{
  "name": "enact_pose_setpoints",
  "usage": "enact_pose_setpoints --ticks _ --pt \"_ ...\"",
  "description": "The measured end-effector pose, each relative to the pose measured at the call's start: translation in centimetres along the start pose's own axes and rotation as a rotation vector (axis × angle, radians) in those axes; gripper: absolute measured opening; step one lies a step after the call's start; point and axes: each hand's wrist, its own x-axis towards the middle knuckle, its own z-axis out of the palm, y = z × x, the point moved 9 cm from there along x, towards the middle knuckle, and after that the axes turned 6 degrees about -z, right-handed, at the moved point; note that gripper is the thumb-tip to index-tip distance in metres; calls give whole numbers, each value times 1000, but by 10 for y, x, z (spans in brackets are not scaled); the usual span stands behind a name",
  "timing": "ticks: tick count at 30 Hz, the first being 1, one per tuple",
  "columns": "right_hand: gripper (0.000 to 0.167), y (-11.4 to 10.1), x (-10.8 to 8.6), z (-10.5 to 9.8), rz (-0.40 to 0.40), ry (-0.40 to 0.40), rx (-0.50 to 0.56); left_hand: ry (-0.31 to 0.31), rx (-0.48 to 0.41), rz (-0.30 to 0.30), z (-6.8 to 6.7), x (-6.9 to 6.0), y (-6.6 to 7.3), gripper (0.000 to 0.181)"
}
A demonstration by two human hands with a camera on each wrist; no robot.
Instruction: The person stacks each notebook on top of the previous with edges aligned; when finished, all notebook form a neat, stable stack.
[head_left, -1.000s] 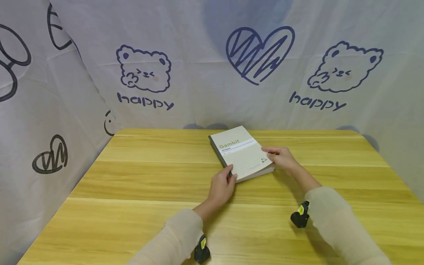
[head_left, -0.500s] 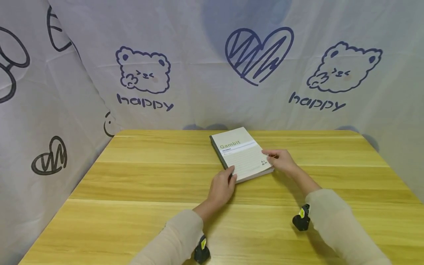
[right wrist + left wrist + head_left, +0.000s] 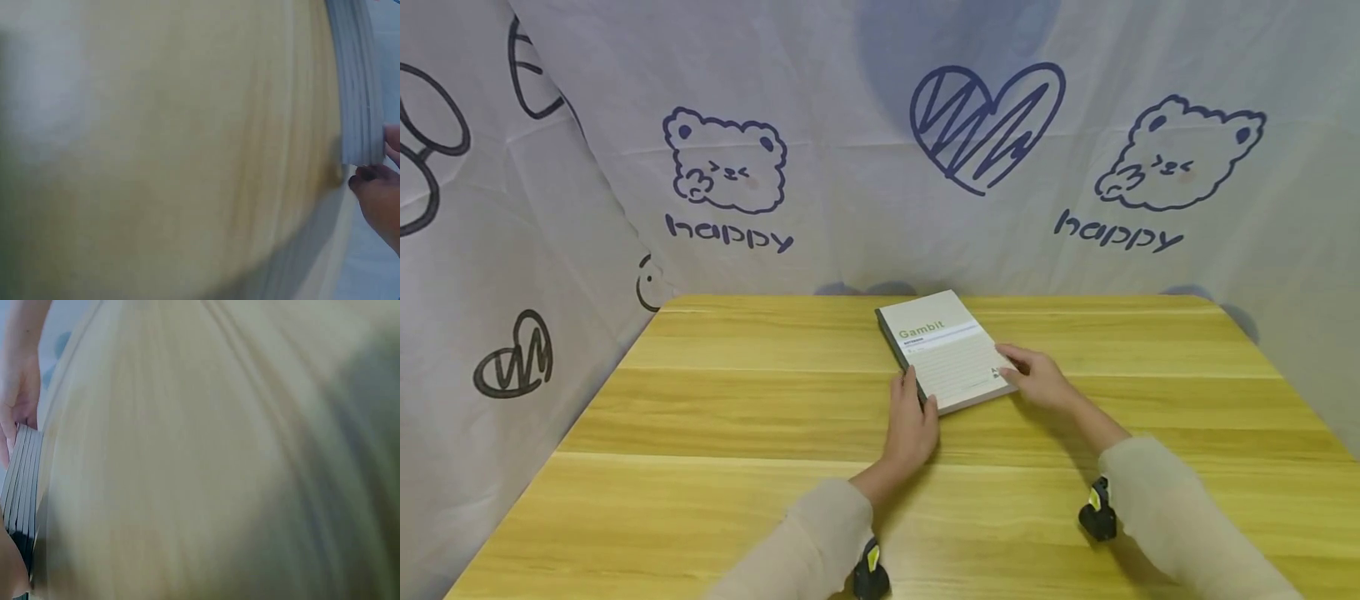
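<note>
A stack of several notebooks (image 3: 951, 354) lies at an angle near the table's far edge. Its top cover is pale, reads "Gambit" and has a dark spine on the left. The left hand (image 3: 912, 429) grips the near left corner, with fingers along the spine and thumb at the near edge. At the near right corner, the right hand (image 3: 1039, 379) holds the stack between thumb and fingers. In the right wrist view the layered page edges (image 3: 359, 87) stand out, with fingertips (image 3: 362, 178) at the corner. The left wrist view shows the layers (image 3: 22, 481) between both hands.
The wooden table (image 3: 700, 400) spreads around the stack on all sides. Behind it hangs a white cloth (image 3: 850, 192) printed with bears and hearts, and another cloth (image 3: 550, 250) hangs at the left. Each sleeve carries a small black wrist camera (image 3: 1097, 510).
The left fingers have shifted from the top cover onto the spine side. The gap under the cover's near right corner has closed. The right hand has moved slightly down the right edge.
</note>
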Motion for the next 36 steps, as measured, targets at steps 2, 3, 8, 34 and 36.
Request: enact_pose_setpoints --ticks 2,3,8,34,36 --pt "46 5 -1 3 34 -9 69 -17 -101 -54 6 0 -2 54" --pt "48 7 -2 5 58 -13 105 -18 -136 -80 9 0 -3 55" --pt "54 17 -6 10 192 -22 209 0 -225 -173 17 1 -3 56" --pt "58 1 -39 32 433 101 421 -192 -228 -145 -5 23 -25 53" --pt "58 1 -42 34 444 118 424 -213 -230 -144 -6 23 -27 53"
